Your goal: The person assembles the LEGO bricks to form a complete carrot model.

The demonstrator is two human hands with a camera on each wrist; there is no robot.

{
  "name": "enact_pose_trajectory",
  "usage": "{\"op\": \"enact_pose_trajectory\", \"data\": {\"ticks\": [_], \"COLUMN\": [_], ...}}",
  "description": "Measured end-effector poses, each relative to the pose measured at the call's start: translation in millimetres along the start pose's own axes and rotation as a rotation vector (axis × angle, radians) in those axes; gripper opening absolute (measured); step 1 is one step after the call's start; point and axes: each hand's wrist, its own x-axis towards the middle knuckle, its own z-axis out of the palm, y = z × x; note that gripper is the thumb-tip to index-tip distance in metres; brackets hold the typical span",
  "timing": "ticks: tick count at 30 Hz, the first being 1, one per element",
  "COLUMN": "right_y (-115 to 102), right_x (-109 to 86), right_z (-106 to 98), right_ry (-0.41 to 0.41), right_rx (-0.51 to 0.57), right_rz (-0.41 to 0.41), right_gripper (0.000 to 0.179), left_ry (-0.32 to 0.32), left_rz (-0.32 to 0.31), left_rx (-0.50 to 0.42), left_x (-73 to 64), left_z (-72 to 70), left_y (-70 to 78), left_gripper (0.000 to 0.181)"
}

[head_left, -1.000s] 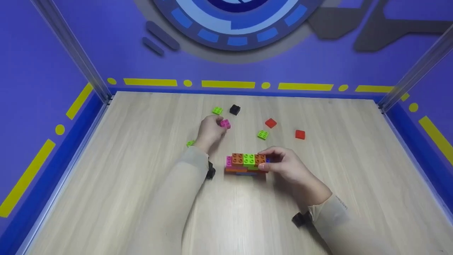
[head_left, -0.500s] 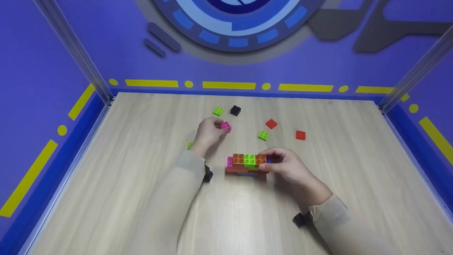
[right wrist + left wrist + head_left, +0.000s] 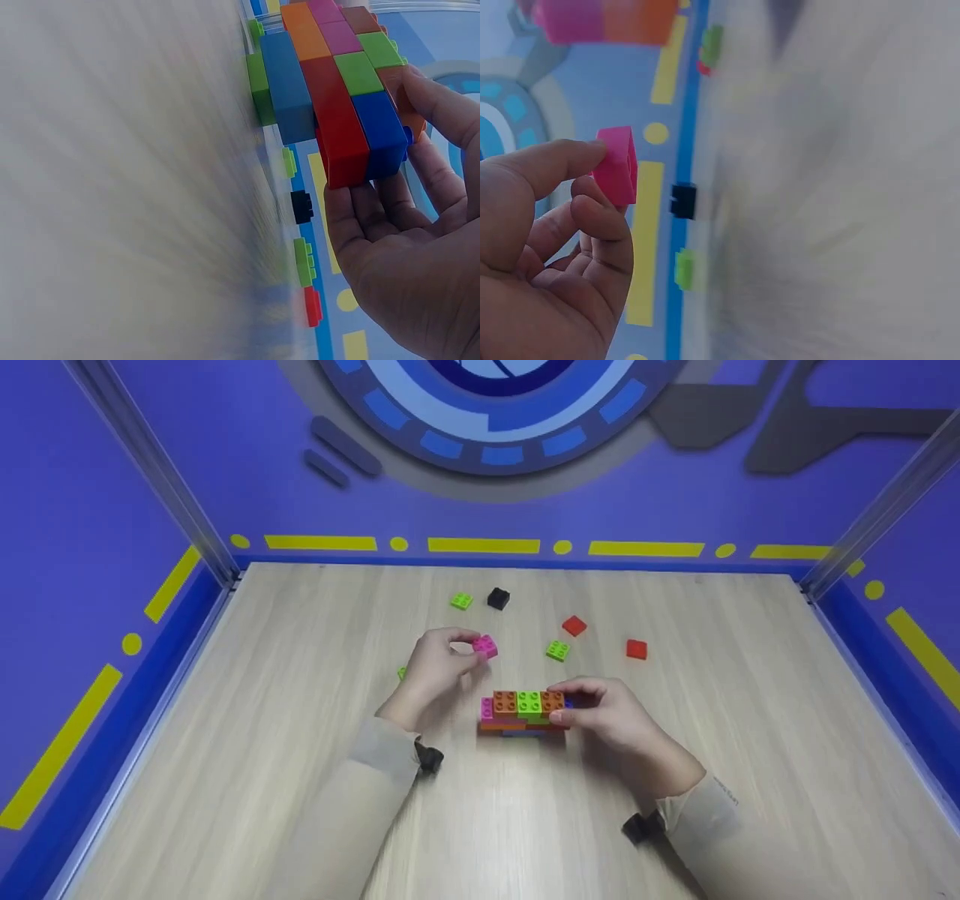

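Note:
My left hand (image 3: 441, 666) pinches a small pink toy building brick (image 3: 486, 646) between thumb and fingertips, up off the table. In the left wrist view the pink brick (image 3: 616, 166) shows a smooth side and part of its hollow underside. My right hand (image 3: 611, 714) grips the right end of a stack of joined building bricks (image 3: 529, 703), just right of and below the pink brick. Its top row is orange-brown, lime and orange-brown. The right wrist view shows lower layers of the brick stack (image 3: 341, 112) in red, orange, blue, green and pink. Fingers cover part of its end.
On the wooden table (image 3: 247, 720) beyond the hands lie a lime brick (image 3: 461, 601), a black brick (image 3: 498, 598), a red piece (image 3: 574, 625), a second red piece (image 3: 637, 649) and another lime brick (image 3: 557, 651). One more lime brick (image 3: 402, 673) is partly hidden behind the left wrist.
My left hand has drawn back toward me and slightly right with the pink brick, nearer the stack. The right hand holds the stack in nearly the same place.

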Motion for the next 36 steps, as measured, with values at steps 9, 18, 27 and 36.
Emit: {"op": "enact_pose_trajectory", "data": {"ticks": [9,18,27,36], "right_y": [-3,-6,-1,0], "right_x": [-0.5,1.9,1.6,1.2], "right_z": [1,-4,-2,1], "right_ry": [0.003,0.010,0.008,0.006], "right_rx": [-0.009,-0.015,0.009,-0.008], "right_rz": [0.002,0.010,-0.031,-0.029], "right_gripper": [0.040,0.040,0.039,0.038], "left_ry": [-0.045,-0.075,-0.133,-0.190], "left_rz": [0.127,0.211,0.254,0.235], "left_rx": [0.034,0.040,0.083,0.139], "left_x": [-29.7,-51.8,-60.0,-65.6], "left_z": [-13.1,-20.7,-17.3,-9.8], "left_y": [24.2,40.9,42.9,38.3], "left_gripper": [0.039,0.038,0.036,0.035]}}
